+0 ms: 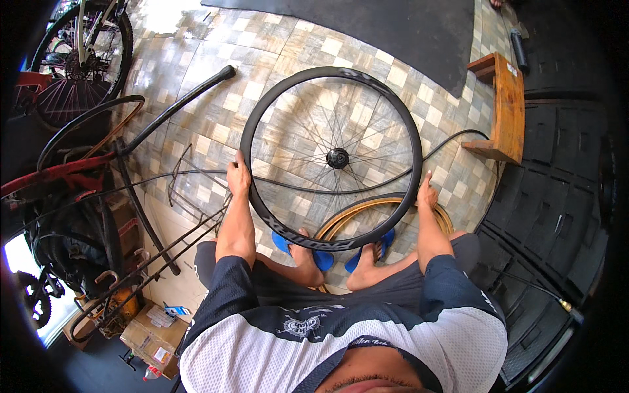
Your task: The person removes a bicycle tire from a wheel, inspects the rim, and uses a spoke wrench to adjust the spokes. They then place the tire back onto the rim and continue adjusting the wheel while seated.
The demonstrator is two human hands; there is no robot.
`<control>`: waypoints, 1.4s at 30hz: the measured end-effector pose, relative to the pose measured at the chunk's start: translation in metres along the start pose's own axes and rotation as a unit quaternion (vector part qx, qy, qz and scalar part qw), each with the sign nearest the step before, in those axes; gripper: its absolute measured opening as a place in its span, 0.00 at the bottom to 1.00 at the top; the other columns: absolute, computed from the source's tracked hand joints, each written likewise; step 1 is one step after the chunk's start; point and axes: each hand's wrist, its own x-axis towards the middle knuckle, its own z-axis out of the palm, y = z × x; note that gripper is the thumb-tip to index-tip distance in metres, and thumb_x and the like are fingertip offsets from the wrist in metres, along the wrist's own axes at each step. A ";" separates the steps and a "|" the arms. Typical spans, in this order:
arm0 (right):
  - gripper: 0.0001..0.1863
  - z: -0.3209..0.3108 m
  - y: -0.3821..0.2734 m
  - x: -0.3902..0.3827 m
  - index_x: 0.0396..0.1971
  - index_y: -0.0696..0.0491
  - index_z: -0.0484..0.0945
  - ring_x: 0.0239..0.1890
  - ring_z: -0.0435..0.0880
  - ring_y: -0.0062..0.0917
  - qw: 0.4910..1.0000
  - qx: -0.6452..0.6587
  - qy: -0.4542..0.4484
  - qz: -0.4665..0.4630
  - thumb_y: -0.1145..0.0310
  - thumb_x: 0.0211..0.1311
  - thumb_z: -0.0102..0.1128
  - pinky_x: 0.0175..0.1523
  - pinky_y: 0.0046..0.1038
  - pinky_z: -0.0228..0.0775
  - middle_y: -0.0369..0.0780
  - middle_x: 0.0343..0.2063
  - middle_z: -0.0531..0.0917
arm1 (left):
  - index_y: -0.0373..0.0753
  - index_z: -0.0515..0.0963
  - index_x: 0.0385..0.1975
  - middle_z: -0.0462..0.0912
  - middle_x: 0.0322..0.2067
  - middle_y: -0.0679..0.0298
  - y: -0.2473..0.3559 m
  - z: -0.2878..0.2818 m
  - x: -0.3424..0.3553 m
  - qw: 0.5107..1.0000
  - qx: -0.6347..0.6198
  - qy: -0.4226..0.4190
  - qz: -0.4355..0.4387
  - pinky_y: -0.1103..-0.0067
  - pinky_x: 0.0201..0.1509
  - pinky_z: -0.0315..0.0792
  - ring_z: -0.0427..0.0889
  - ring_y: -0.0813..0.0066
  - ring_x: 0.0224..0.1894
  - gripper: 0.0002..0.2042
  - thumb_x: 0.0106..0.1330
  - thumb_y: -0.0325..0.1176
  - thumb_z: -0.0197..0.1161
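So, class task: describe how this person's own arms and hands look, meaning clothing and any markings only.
Both forearms are bare, and the left hand and right hand wear no gloves. No watch or ring can be made out. The short sleeves are dark navy, on a jersey with white mesh and a pale crest on the chest.
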 end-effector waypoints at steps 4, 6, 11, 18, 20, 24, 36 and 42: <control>0.52 -0.023 -0.038 0.021 0.47 0.57 0.87 0.56 0.81 0.52 0.993 0.001 0.048 -0.106 0.20 0.65 0.33 0.59 0.49 0.72 0.54 0.51 0.85 | 0.33 0.82 0.50 0.83 0.49 0.36 0.001 0.002 -0.003 1.000 0.016 0.016 -0.003 0.53 0.58 0.71 0.80 0.37 0.55 0.43 0.69 0.74 0.41; 0.51 -0.027 -0.061 0.030 0.48 0.55 0.87 0.56 0.81 0.52 0.987 0.002 0.063 -0.145 0.21 0.65 0.34 0.60 0.49 0.72 0.53 0.51 0.85 | 0.34 0.83 0.50 0.84 0.48 0.37 0.009 0.001 -0.005 0.999 0.026 0.021 0.015 0.52 0.58 0.72 0.81 0.35 0.54 0.42 0.71 0.73 0.40; 0.47 -0.018 -0.112 0.039 0.49 0.52 0.87 0.57 0.81 0.47 0.973 -0.028 0.059 -0.222 0.23 0.67 0.36 0.61 0.47 0.72 0.51 0.53 0.84 | 0.37 0.83 0.50 0.84 0.47 0.37 0.010 0.002 0.000 0.999 0.039 0.030 0.012 0.52 0.57 0.71 0.80 0.35 0.54 0.40 0.72 0.72 0.39; 0.48 -0.004 -0.139 0.050 0.44 0.54 0.89 0.55 0.82 0.51 0.979 -0.026 0.060 -0.194 0.23 0.67 0.33 0.60 0.48 0.72 0.53 0.47 0.87 | 0.33 0.84 0.48 0.84 0.44 0.36 0.010 0.016 0.007 1.000 0.016 0.019 0.008 0.53 0.59 0.70 0.80 0.35 0.54 0.45 0.73 0.72 0.33; 0.49 -0.003 -0.143 0.048 0.44 0.55 0.89 0.55 0.82 0.52 0.983 -0.028 0.052 -0.173 0.23 0.67 0.33 0.60 0.48 0.72 0.54 0.48 0.86 | 0.30 0.85 0.45 0.84 0.42 0.35 0.011 0.020 0.014 1.000 0.011 0.017 0.015 0.54 0.58 0.71 0.81 0.35 0.52 0.47 0.73 0.73 0.32; 0.50 0.003 -0.138 0.041 0.44 0.58 0.88 0.54 0.82 0.53 0.981 -0.030 0.061 -0.180 0.22 0.66 0.34 0.60 0.49 0.72 0.56 0.47 0.86 | 0.24 0.84 0.39 0.84 0.35 0.33 0.001 0.025 0.026 0.999 -0.029 -0.022 0.001 0.54 0.55 0.72 0.83 0.35 0.47 0.50 0.72 0.74 0.31; 0.50 0.015 -0.122 0.049 0.51 0.58 0.85 0.56 0.80 0.55 0.977 -0.038 0.082 -0.192 0.24 0.67 0.36 0.62 0.47 0.70 0.58 0.50 0.84 | 0.29 0.85 0.43 0.83 0.38 0.32 -0.006 0.036 0.022 0.997 0.041 0.052 0.045 0.50 0.55 0.69 0.80 0.30 0.47 0.44 0.76 0.68 0.32; 0.48 0.013 -0.135 0.044 0.52 0.56 0.86 0.56 0.80 0.56 0.983 -0.051 0.048 -0.170 0.24 0.68 0.35 0.62 0.47 0.70 0.57 0.50 0.85 | 0.30 0.85 0.47 0.83 0.38 0.31 0.001 0.033 0.024 1.000 0.027 0.005 0.006 0.51 0.54 0.70 0.79 0.28 0.46 0.41 0.77 0.65 0.33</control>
